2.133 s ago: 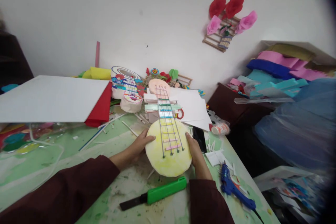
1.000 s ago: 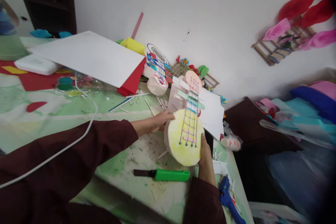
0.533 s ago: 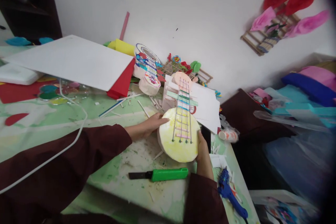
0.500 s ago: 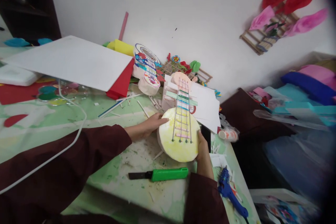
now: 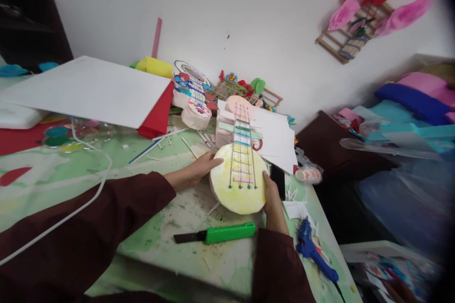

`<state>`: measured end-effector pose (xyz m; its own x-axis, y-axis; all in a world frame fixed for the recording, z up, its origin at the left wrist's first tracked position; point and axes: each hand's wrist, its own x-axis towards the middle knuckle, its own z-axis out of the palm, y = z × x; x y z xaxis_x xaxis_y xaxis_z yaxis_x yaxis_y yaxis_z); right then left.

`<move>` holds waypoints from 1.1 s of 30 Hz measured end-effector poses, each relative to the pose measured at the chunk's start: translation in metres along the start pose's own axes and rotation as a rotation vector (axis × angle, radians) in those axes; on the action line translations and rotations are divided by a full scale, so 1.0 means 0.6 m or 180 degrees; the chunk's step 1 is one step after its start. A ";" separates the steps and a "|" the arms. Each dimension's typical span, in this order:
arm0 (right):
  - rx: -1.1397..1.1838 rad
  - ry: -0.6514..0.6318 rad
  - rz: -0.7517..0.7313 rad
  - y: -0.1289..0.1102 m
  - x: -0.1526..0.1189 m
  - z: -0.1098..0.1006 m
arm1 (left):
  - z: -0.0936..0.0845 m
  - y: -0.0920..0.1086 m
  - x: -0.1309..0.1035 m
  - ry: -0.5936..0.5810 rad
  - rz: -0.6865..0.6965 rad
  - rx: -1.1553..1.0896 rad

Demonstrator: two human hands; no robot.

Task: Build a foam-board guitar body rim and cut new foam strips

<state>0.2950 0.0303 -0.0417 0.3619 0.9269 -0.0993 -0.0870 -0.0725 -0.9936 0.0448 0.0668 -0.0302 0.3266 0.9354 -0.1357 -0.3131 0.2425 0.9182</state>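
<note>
A handmade toy guitar [image 5: 239, 200] with a rounded yellow body, a pink far end and several dark strings lies between my hands. My left hand [image 5: 198, 169] grips the left edge of the yellow body, thumb on top. On the right edge, my right hand [image 5: 273, 197] is closed round the body, its fingers partly hidden beneath. Nearer to me on the table, a green utility knife [image 5: 230, 233] lies with its dark blade out, pointing left. Behind the guitar's middle are white paper pieces [image 5: 277, 139].
A large white board [image 5: 85, 90] rests on the left, near a white cable [image 5: 90, 197]. Another decorated paper guitar [image 5: 196, 117] stands at the back. A blue glue gun [image 5: 316, 254] lies by the table's right edge, below a small white bottle [image 5: 307, 175].
The view has shifted slightly, so most things sit a little further left. Both hands keep hold of the toy guitar, which has barely moved relative to the table.
</note>
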 end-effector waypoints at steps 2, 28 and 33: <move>0.0025 0.0122 0.0256 -0.001 0.000 0.000 | -0.001 0.001 0.000 -0.0052 0.0024 -0.0004; 0.0298 0.0099 0.0105 -0.051 -0.025 0.007 | 0.007 0.003 -0.007 -0.0362 0.0103 -0.0464; -0.0006 0.0464 -0.0378 -0.082 -0.027 0.029 | 0.007 0.038 0.008 -0.0375 0.0035 -0.0663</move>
<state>0.2775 0.0253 0.0097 0.5002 0.8658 0.0119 -0.0339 0.0333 -0.9989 0.0428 0.0758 -0.0087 0.4201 0.9047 -0.0707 -0.4904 0.2919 0.8212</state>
